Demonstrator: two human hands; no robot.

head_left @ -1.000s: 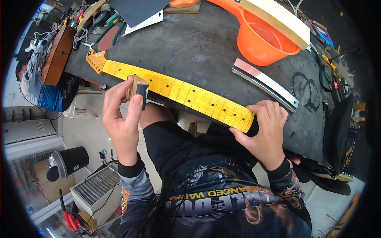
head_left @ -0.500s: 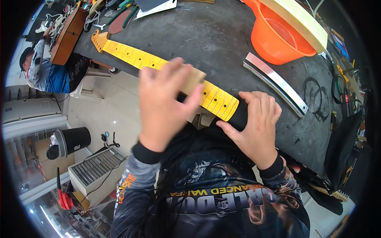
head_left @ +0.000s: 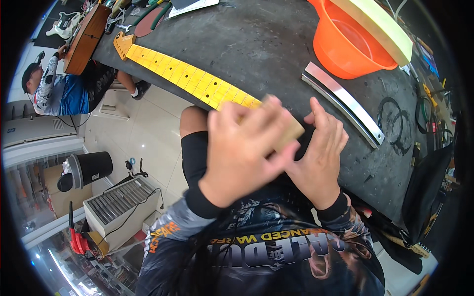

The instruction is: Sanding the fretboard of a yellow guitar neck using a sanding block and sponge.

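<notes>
A yellow guitar neck [head_left: 190, 78] with black dot markers lies aslant along the near edge of the dark bench, its headstock [head_left: 122, 45] at the far left. My left hand [head_left: 247, 148], blurred by motion, is closed on a tan sanding block [head_left: 292, 134] over the neck's right end, and covers that end from view. Beside the same end, my right hand [head_left: 318, 163] has its fingers stretched up and apart from the neck; its thumb side sits close against my left hand. I cannot tell whether its thumb touches the neck.
On the bench [head_left: 256, 49], a curved-looking metal bar [head_left: 343, 103] lies right of my hands. Behind it stands an orange dipper [head_left: 345, 47] with a pale yellow block [head_left: 380, 29] across it. Pliers and wrenches lie far left, where another person [head_left: 66, 89] holds a brown guitar [head_left: 86, 42].
My left hand has slid right and nearer with the sanding block, from the neck's middle to its right end. My right hand's fingers have straightened upward.
</notes>
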